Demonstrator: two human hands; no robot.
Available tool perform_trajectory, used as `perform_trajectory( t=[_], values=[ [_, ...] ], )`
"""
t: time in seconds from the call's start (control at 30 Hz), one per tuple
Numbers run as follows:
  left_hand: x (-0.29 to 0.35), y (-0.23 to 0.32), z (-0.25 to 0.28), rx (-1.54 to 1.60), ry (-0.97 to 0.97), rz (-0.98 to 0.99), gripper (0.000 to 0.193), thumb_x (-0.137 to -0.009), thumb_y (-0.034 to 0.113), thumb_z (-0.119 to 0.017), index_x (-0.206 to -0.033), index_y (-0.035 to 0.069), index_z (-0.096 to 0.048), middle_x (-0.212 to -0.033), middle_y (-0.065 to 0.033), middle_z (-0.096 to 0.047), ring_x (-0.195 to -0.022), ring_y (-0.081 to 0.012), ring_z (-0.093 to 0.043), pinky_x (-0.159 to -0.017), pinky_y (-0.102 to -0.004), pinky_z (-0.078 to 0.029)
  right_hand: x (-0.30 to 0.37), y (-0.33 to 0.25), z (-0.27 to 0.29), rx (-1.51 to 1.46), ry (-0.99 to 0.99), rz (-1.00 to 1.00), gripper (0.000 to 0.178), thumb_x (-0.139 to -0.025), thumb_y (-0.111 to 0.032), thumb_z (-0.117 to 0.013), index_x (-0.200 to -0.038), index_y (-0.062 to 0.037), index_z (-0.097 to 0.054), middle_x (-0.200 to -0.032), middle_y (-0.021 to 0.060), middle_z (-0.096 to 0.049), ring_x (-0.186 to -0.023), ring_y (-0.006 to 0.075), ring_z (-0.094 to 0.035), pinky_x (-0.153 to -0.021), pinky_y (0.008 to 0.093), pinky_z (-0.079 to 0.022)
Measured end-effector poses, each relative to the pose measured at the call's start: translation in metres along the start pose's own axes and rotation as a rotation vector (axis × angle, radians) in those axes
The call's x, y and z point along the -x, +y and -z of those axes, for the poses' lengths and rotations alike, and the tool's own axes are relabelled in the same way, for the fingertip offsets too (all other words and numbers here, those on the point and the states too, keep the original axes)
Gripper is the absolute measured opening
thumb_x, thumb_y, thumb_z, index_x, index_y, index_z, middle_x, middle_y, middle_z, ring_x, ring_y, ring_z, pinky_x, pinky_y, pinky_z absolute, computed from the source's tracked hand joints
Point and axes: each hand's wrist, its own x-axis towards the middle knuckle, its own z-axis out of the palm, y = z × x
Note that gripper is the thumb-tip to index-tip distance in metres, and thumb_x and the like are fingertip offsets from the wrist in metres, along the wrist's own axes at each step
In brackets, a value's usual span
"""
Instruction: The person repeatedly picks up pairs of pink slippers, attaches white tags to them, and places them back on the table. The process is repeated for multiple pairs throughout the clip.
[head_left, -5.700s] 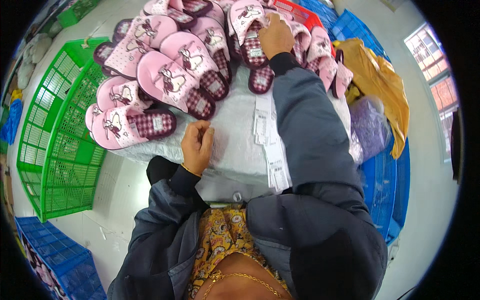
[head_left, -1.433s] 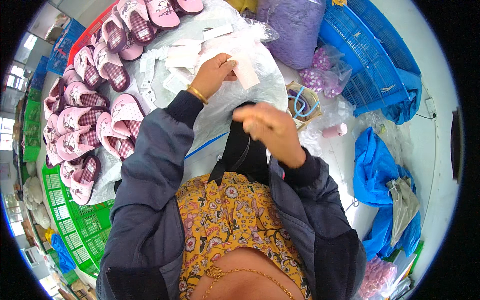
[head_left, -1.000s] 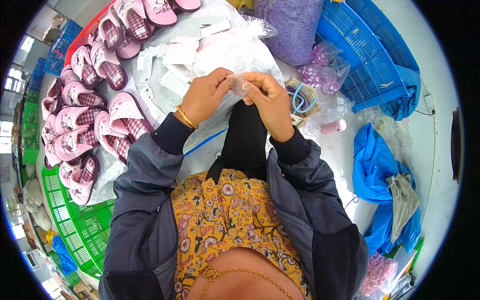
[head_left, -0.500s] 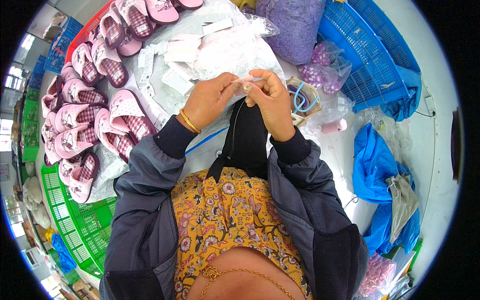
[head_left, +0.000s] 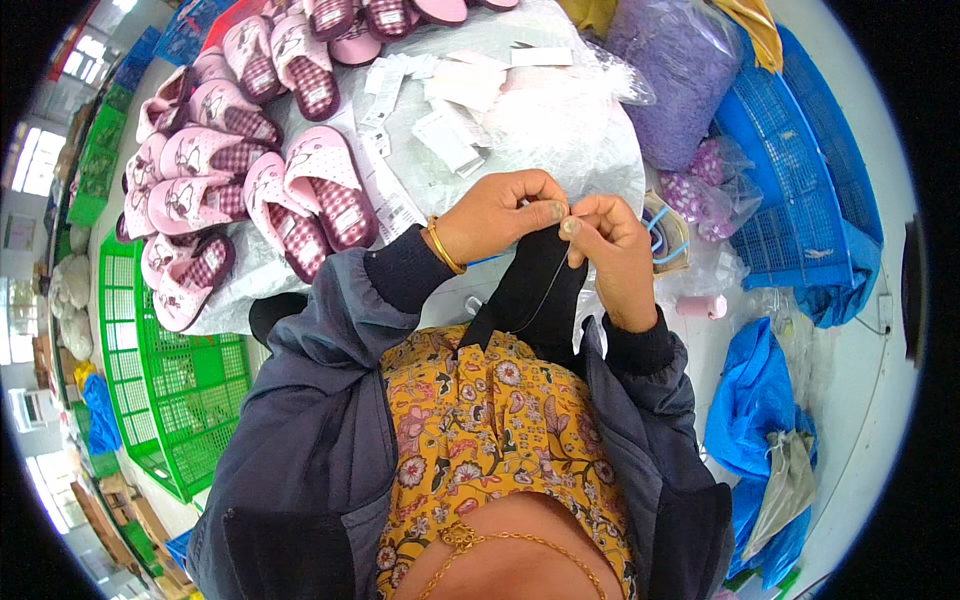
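Observation:
My left hand (head_left: 503, 216) and my right hand (head_left: 615, 252) meet tip to tip above the near edge of the table, both closed in a pinch. From the right fingertips a thin pale thread (head_left: 551, 285) trails down across the black cloth (head_left: 528, 290) on my lap. Whatever sits between the left thumb and forefinger is too small to make out. Beyond my hands lie several white paper tags (head_left: 447, 140) on a plastic-covered table (head_left: 405, 195). The nearest pink slipper (head_left: 330, 185), with a checked lining, is left of my left hand.
More pink slippers (head_left: 195, 205) crowd the table's left side. A green crate (head_left: 190, 400) is below them. To the right are a thread spool (head_left: 702, 307), a small open container (head_left: 668, 235), a purple-filled bag (head_left: 675, 75), a blue crate (head_left: 790, 180) and blue plastic sheeting (head_left: 745, 400).
The small pale pink piece seen between my fingers no longer shows. My hands are lower and further right in the picture, and the whole view has shifted.

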Motion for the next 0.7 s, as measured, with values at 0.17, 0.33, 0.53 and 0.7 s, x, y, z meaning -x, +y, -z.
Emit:
perform_trajectory(
  t=[0.17,0.33,0.53,0.7],
  values=[
    [0.029,0.001,0.0,-0.507,0.194,-0.19,0.012,-0.094,0.014,-0.059,-0.096,0.002,-0.063,-0.084,-0.0032,-0.059,-0.075,-0.0091,-0.053,-0.069,-0.0252,-0.045,0.007,0.006,0.004,0.38,-0.228,-0.154,0.016,-0.089,-0.011,-0.071,-0.101,-0.003,-0.065,-0.082,0.0004,-0.063,-0.063,0.0068,-0.053,-0.06,0.0202,-0.045],
    [0.063,-0.005,0.0,-0.491,0.265,-0.117,0.011,-0.093,0.014,-0.059,-0.093,0.003,-0.062,-0.083,-0.0085,-0.057,-0.073,-0.0195,-0.056,-0.067,-0.0304,-0.045,0.012,0.014,-0.007,0.447,-0.215,0.056,0.022,-0.087,-0.012,-0.073,-0.106,-0.0019,-0.066,-0.09,0.0,-0.065,-0.07,0.0045,-0.055,-0.063,0.0201,-0.046],
    [0.083,-0.019,0.002,-0.572,0.321,-0.191,0.012,-0.089,0.012,-0.065,-0.095,0.003,-0.063,-0.088,-0.0106,-0.06,-0.081,-0.0268,-0.059,-0.074,-0.0336,-0.047,0.005,0.028,-0.031,0.206,-0.322,-0.216,0.014,-0.089,-0.01,-0.07,-0.099,-0.0011,-0.065,-0.085,-0.0025,-0.063,-0.07,0.0034,-0.053,-0.062,0.0194,-0.044],
    [0.12,-0.017,0.033,-1.114,0.517,-0.194,0.039,-0.074,0.021,-0.08,-0.107,0.006,-0.064,-0.108,-0.0111,-0.061,-0.102,-0.0316,-0.057,-0.086,-0.0397,-0.046,0.0,0.052,-0.035,0.363,-0.336,-0.112,0.012,-0.09,-0.011,-0.068,-0.096,-0.0006,-0.065,-0.08,-0.0026,-0.061,-0.069,0.0033,-0.051,-0.062,0.02,-0.042]
  ],
)
